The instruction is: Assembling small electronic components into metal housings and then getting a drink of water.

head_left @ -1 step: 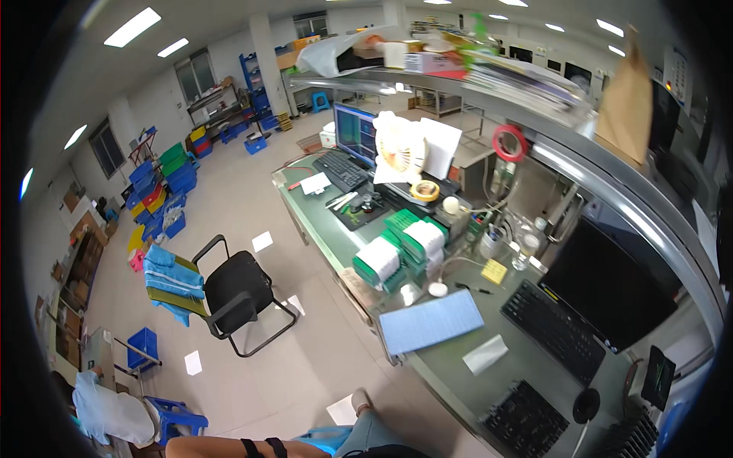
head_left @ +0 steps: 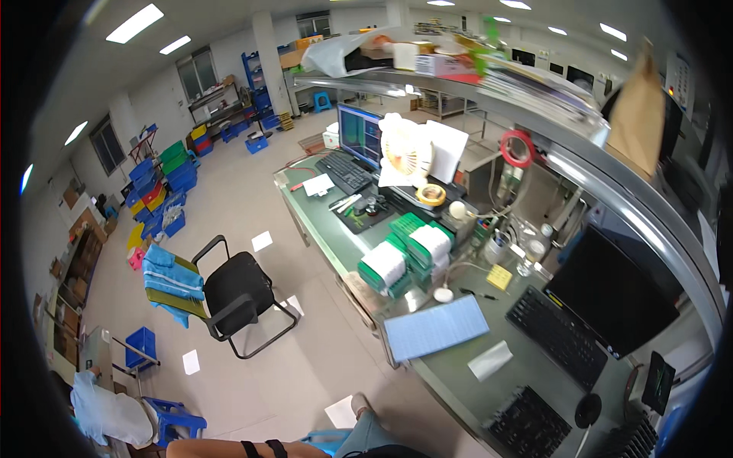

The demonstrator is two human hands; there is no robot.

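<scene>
A bare arm with two black straps crosses the lower edge, and neither of my hands shows. Beside it are my leg in grey-blue trousers and one shoe. The green-topped desk stands to my right. On its near part lie a light blue pad, a crumpled white paper, a black slotted tray and a black keyboard below a dark monitor. Farther along, green racks with white papers stand near a bright white fan.
A black-seated chair with a blue garment on its back stands left of the desk. Behind it are stacked coloured bins. A person in light clothing is at the lower left by a blue stool. A metal shelf overhangs the desk.
The view has turned very slightly, so the desk things appear a little farther right and the overhead shelf a little lower. No object has visibly been moved.
</scene>
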